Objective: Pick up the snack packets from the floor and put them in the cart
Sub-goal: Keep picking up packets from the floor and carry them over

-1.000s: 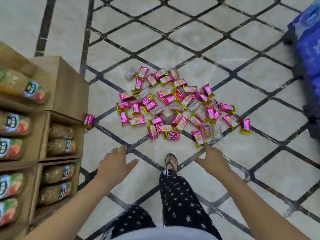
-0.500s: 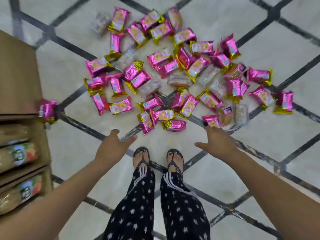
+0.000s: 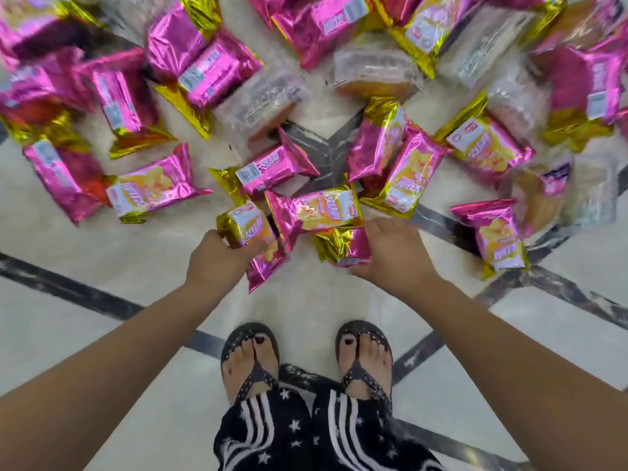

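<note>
Snack packets (image 3: 210, 69) lie scattered on the floor (image 3: 136, 253): pink-and-gold foil, plus a few clear ones. Left grip (image 3: 217, 263) is curled round one near-edge packet (image 3: 249, 232). Right grip (image 3: 394, 256) clamps the neighbouring packet (image 3: 343, 246), thumb under, fingers over. Can't tell if either is lifted. Both are just ahead of the sandalled feet (image 3: 249, 362). The far pile is blurred.

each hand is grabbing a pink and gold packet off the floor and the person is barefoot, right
Not barefoot: the head view shows dark sandals on both feet. The left hand grips one pink and gold packet, the right hand a second packet.
</note>
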A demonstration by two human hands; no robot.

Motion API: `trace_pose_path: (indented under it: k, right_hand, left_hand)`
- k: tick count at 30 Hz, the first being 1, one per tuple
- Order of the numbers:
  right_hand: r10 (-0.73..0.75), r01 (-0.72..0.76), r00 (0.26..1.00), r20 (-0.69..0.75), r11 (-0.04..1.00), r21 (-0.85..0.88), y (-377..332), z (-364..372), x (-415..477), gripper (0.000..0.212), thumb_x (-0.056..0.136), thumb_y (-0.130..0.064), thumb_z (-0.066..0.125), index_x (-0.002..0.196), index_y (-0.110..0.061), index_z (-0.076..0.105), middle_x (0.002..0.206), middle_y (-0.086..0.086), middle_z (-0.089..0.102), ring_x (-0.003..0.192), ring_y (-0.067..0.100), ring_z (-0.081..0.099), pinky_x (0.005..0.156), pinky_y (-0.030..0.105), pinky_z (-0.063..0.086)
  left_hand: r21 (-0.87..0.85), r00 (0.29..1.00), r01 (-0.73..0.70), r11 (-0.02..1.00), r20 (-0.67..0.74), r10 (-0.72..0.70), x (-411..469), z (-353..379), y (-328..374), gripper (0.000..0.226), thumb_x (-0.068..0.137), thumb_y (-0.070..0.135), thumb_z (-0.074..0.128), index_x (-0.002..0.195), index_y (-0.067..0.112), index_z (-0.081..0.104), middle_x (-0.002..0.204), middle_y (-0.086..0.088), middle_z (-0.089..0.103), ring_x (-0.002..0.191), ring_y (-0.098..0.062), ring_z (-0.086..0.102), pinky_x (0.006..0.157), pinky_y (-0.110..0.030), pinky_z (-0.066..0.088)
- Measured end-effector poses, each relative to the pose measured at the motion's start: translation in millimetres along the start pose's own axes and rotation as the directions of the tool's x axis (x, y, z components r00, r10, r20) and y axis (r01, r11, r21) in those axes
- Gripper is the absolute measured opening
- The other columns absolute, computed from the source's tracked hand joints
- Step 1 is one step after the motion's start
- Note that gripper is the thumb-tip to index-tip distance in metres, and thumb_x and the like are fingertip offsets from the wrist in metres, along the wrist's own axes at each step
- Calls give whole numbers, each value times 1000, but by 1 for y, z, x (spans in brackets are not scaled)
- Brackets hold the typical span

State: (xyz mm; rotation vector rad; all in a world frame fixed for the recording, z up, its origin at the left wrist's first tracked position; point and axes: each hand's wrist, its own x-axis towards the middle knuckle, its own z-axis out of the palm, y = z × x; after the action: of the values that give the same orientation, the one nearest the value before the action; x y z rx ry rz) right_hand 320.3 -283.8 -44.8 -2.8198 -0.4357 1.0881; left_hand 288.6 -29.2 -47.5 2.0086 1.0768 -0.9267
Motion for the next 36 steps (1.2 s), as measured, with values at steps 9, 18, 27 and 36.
trace_pose_path:
  k: [9,18,27,36]
  right_hand:
    - [178,-225,971,157,900,372,-24,-41,-27,51,68,-54,81,87,-17,52,80,-1,54,76,20,52,54,28,32]
    - [222,-257,965,138,705,661,-91,-230,-107,56,69,-51,83,77,-4,53,67,3,49,60,16,45,55,32,33]
    - [98,-107,993,61,600,793,-191,-440,-251,44,75,-45,79,63,-25,42,60,-8,40,53,7,39,51,17,30]
    - [-16,-32,999,47,501,865,-253,-509,-395,29,76,-45,77,88,-21,68,89,-2,70,82,10,62,69,21,45]
  left_hand:
    - [-163,999,16,987,-29,-21,-29,-46,4,58,67,54,83,103,13,64,86,0,73,78,-21,71,73,-41,57]
    - [-208,994,-104,973,-45,97,-180,-214,73,50,73,47,81,106,16,60,83,2,67,69,-12,63,58,-29,44]
    - [-378,986,-156,912,-114,121,-394,-386,91,49,70,49,80,101,18,60,88,2,71,80,-17,69,79,-46,58]
    - [-716,970,-125,686,-233,-67,-586,-425,28,54,74,39,82,112,9,61,100,-11,72,85,-22,69,68,-37,55]
